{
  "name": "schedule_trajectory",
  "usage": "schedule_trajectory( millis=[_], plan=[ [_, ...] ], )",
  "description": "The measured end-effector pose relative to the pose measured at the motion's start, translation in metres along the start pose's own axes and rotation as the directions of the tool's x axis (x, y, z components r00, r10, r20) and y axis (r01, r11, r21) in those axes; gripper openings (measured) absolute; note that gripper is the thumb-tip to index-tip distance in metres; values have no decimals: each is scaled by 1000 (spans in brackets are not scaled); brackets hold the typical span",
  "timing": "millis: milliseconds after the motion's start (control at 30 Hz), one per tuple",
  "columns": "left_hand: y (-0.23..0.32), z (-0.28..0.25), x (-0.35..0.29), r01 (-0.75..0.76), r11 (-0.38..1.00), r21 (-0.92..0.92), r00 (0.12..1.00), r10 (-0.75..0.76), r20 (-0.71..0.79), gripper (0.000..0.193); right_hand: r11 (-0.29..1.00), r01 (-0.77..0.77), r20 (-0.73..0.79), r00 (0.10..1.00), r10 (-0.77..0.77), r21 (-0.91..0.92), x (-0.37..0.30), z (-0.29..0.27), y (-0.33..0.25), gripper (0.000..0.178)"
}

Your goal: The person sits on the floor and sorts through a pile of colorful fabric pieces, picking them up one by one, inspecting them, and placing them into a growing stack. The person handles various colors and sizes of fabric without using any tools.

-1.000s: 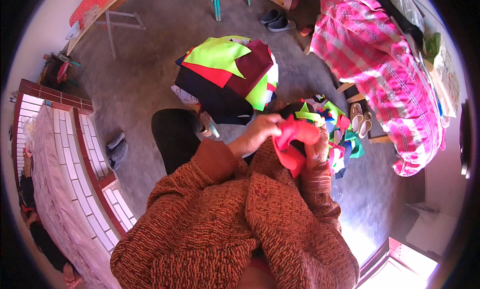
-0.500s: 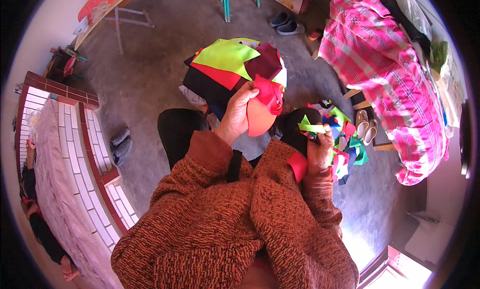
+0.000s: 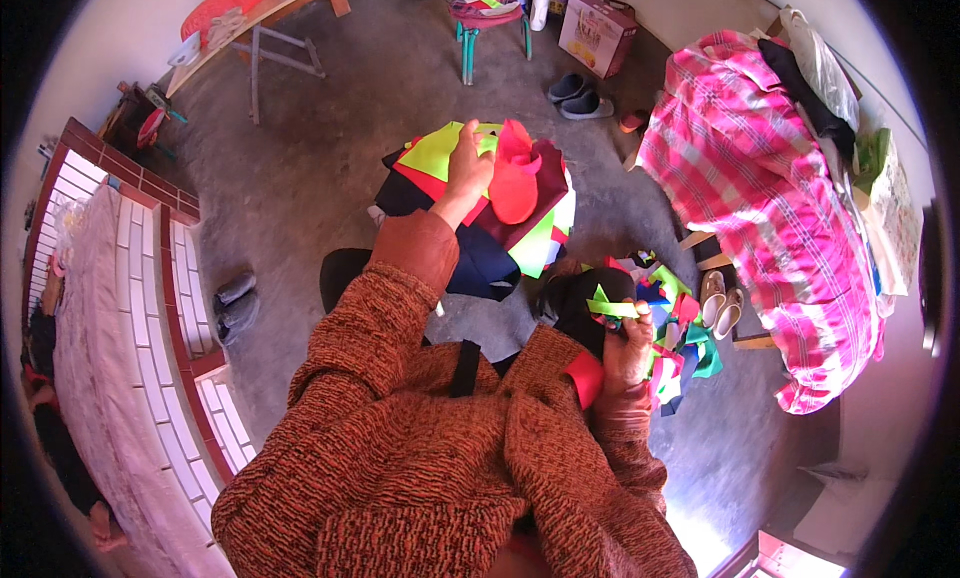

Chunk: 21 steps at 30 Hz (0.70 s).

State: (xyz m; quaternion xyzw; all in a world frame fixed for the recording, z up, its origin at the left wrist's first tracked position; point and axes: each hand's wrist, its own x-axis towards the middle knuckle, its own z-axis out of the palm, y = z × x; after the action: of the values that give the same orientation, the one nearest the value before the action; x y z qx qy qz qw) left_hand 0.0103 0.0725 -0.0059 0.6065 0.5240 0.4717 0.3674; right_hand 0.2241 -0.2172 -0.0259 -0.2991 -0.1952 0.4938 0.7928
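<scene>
My left hand (image 3: 468,173) reaches over a heap of cloth pieces, its fingers apart and its index finger stretched out. Just right of it, a red-orange cloth piece (image 3: 514,190) rests on the heap, apart from the fingers. Lime-green (image 3: 432,154), maroon (image 3: 548,183) and navy (image 3: 482,268) cloth pieces make up the heap. My right hand (image 3: 628,350) stays near my knee, closed on a narrow lime-green cloth strip (image 3: 610,306); whatever else lies in its palm is too small to make out. A red scrap (image 3: 584,378) lies by my right sleeve.
Beside my right knee is a pile of multicoloured scraps (image 3: 705,353). Pale shoes (image 3: 722,303) stand by a seat draped in pink plaid cloth (image 3: 745,188). Farther off are dark slippers (image 3: 580,100), a carton (image 3: 597,33), a green-legged stool (image 3: 488,18) and a wooden table (image 3: 250,23).
My left hand has moved forward from my lap and let go of the red-orange cloth piece, which now lies on the heap. My right hand still grips the lime-green strip.
</scene>
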Motion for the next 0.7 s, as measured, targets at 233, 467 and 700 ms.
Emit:
schedule_trajectory(
  millis=[233, 467, 700],
  plan=[
    [-3, 8, -51, -517, 579, 630, 855, 334, 395, 51, 998, -14, -67, 998, 10, -60, 2, -1, 2, 21],
    [-3, 12, -59, -529, 497, 688, 847, 360, 391, 47, 995, -21, -119, 993, 10, -94, 3, 11, 0, 20],
    [1, 12, -60, -529, 504, 683, 845, 380, 375, 45, 982, -10, -51, 999, 1, -189, 5, 16, 1, 19]
  ],
)
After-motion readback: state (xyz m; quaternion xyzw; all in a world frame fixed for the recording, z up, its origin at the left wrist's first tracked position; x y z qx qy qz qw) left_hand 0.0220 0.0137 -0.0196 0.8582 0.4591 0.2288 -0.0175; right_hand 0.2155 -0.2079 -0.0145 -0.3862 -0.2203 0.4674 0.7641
